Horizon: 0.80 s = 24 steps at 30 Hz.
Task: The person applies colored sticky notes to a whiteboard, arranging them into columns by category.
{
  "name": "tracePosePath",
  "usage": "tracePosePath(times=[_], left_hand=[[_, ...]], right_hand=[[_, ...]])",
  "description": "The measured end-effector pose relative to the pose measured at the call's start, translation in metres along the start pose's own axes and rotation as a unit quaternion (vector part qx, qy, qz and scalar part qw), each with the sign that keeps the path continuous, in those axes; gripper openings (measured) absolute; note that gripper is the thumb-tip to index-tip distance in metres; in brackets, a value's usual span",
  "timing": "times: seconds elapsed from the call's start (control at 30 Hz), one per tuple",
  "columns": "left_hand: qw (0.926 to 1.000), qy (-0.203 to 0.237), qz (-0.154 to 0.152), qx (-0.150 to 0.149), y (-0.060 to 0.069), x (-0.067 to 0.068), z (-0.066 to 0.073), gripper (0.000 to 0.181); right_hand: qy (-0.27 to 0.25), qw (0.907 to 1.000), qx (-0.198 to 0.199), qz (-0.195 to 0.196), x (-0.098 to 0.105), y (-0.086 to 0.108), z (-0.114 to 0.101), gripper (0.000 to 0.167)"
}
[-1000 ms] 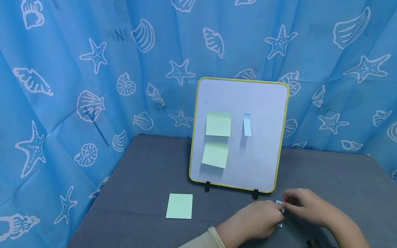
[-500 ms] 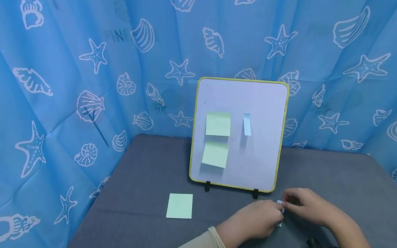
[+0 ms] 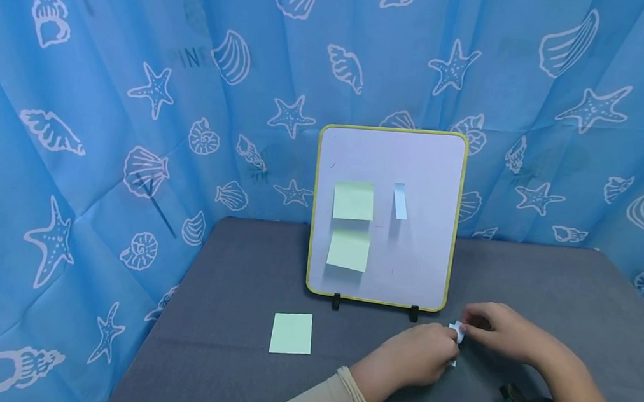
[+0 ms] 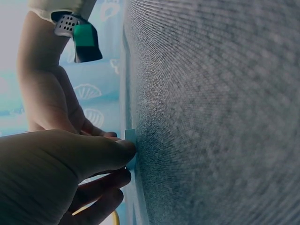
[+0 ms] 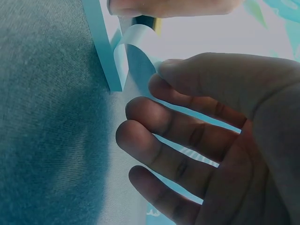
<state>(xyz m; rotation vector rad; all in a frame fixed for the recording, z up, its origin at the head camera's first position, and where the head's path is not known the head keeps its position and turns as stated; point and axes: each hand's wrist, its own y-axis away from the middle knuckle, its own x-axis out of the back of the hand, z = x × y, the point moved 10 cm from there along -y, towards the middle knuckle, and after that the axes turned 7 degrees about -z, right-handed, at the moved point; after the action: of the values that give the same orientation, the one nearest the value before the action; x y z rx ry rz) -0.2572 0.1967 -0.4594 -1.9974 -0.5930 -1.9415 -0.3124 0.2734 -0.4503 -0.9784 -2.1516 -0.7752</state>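
My left hand [image 3: 414, 356] pinches a pad of narrow blue sticky notes [image 5: 104, 51] low over the table, to the right of the whiteboard's foot. In the left wrist view the thumb lies along the pad's edge. Between thumb and forefinger my right hand [image 3: 503, 332] pinches the end of the top sticky note [image 5: 140, 33]. That sheet arches away from the pad in a curl, its far part still joined to the pad. The other right fingers [image 5: 164, 150] are spread below, touching nothing. From the head view most of the pad is hidden behind the left fingers.
A yellow-rimmed whiteboard [image 3: 421, 254] stands on black feet. It bears two green sticky notes [image 3: 353, 201] at left and one narrow blue note [image 3: 400, 201] at right. A green square note [image 3: 291, 334] lies on the grey table [image 3: 221, 307]. A shell-patterned blue curtain [image 3: 194, 87] hangs behind.
My right hand has moved slightly right and up, lifting the end of the top blue note into a curl. The left hand stays in nearly the same place.
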Motion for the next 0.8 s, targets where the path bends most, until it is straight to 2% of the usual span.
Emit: tracePosePath(times=[0.8], left_hand=[[0.9995, 0.030, 0.003, 0.007, -0.002, -0.001, -0.002, 0.016]], right_hand=[[0.014, 0.9993, -0.024, 0.023, 0.006, 0.001, 0.013, 0.013]])
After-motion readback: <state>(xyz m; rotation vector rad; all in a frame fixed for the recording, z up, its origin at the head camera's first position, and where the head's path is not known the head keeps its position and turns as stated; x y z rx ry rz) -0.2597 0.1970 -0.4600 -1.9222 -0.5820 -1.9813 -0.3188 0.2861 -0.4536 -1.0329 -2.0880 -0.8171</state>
